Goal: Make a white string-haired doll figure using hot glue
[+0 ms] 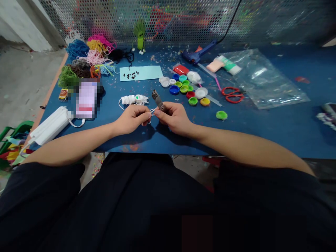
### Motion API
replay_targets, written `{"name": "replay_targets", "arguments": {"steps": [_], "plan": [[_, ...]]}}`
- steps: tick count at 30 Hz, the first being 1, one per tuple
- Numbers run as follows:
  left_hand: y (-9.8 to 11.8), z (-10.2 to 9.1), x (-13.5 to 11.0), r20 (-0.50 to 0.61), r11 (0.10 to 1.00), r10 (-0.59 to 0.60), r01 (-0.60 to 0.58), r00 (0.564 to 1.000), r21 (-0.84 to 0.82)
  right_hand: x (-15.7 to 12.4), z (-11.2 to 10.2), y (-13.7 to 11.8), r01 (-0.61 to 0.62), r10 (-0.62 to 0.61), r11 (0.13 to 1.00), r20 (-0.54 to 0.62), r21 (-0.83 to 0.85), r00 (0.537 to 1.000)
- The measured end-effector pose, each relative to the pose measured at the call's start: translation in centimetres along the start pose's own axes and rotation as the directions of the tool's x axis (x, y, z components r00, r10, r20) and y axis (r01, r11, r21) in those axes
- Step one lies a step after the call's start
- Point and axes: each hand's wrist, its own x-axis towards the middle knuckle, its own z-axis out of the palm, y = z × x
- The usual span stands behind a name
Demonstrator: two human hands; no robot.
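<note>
My left hand (132, 119) is closed, thumb against fingers, on a white cord (153, 111) that spans the small gap to the other hand. In my right hand (176, 118) is a worn metal tool that looks like pliers (158, 100), its darkened tip pointing up and away from me. The right thumb and fingertip also meet the cord. Behind my left hand lies a wound bundle of white cord (128, 100), with a loose loop at its left end. The pliers' handles are hidden inside the right hand.
Bottle caps (184, 89), red-handled scissors (232, 94) and a blue glue gun (199, 52) lie right of centre. A light-blue card (152, 72) bears small black pieces. Yarn (77, 49), a phone (87, 98) and a white power strip (49, 125) are at left; a plastic bag (270, 84) at right.
</note>
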Motion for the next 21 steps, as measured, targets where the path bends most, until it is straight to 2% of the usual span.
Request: {"name": "replay_targets", "arguments": {"steps": [8, 10, 12, 13, 15, 17, 19, 21], "plan": [[-0.4, 0.0, 0.0, -0.003, 0.999, -0.021, 0.021, 1.000, -0.024, 0.3, -0.7, 0.6, -0.003, 0.003, 1.000, 0.020, -0.013, 1.000], [-0.4, -0.1, -0.1, 0.011, 1.000, -0.025, 0.025, 1.000, -0.006, 0.6, -0.8, 0.8, 0.012, -0.012, 1.000, -0.008, -0.013, 1.000], [-0.5, -0.1, -0.2, 0.030, 0.998, -0.034, 0.032, 0.999, 0.051, 0.9, -1.0, 1.0, 0.044, -0.046, 0.999, -0.085, -0.027, 0.995], [-0.5, -0.2, -0.3, 0.050, 0.994, -0.019, 0.013, 0.999, 0.109, 1.0, -1.1, 1.1, 0.066, -0.071, 0.997, -0.140, -0.040, 0.988], [-0.6, -0.3, -0.4, 0.122, 0.953, 0.070, -0.102, 0.990, 0.284, 1.3, -1.3, 1.2, 0.116, -0.134, 0.990, -0.251, -0.085, 0.959], [-0.7, -0.4, -0.7, 0.211, 0.855, 0.172, -0.252, 0.962, 0.453, 1.3, -1.5, 1.1, 0.160, -0.200, 0.976, -0.319, -0.148, 0.926], [-0.7, -0.4, -0.8, 0.249, 0.781, 0.224, -0.326, 0.942, 0.533, 1.1, -1.6, 1.0, 0.196, -0.253, 0.961, -0.329, -0.196, 0.910], [-0.7, -0.4, -0.9, 0.223, 0.781, 0.225, -0.313, 0.948, 0.541, 0.7, -1.6, 0.8, 0.218, -0.285, 0.947, -0.302, -0.237, 0.910]]}}
